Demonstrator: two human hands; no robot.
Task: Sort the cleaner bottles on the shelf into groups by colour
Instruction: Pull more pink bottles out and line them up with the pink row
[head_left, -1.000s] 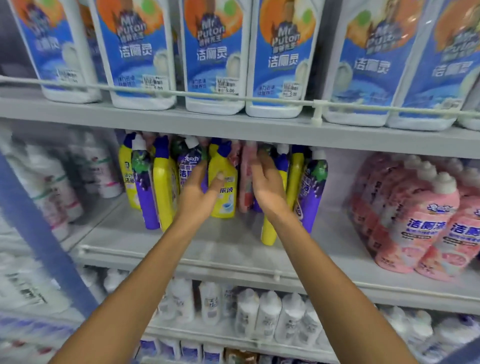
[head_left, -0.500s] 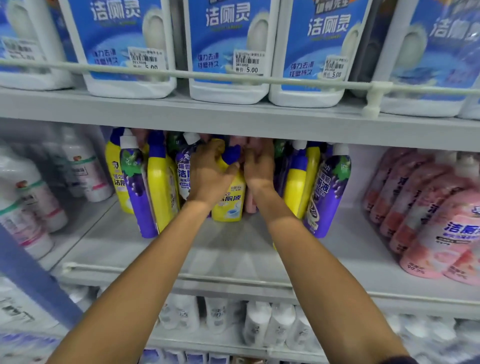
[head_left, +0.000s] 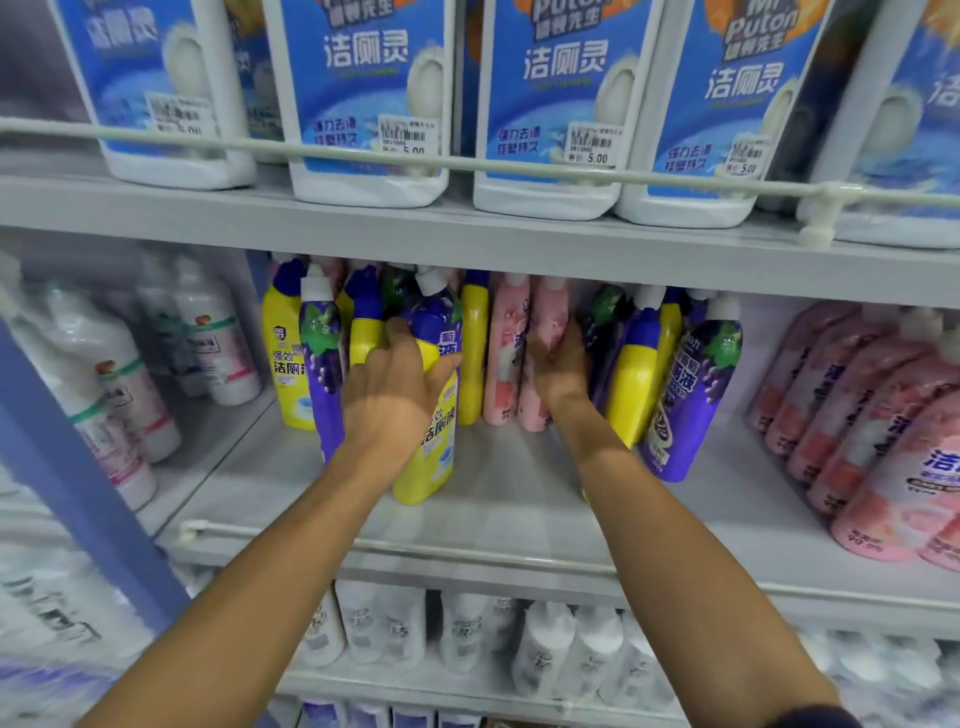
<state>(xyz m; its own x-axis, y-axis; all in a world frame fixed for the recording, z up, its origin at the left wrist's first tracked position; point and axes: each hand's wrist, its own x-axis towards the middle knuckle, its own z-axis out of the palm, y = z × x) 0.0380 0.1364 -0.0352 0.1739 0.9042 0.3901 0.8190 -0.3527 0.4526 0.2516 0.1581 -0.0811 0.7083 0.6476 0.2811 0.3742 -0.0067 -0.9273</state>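
The left hand (head_left: 397, 400) grips a yellow cleaner bottle (head_left: 427, 467), with a purple grape-label bottle (head_left: 324, 374) just left of it. The right hand (head_left: 563, 374) lies against a pink bottle (head_left: 543, 317) — too blurred there to tell grip from mere touch.

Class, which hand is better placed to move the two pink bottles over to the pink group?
Right: the right hand touches the pink bottles, and the pink group stands on its side; the left hand holds a yellow bottle.
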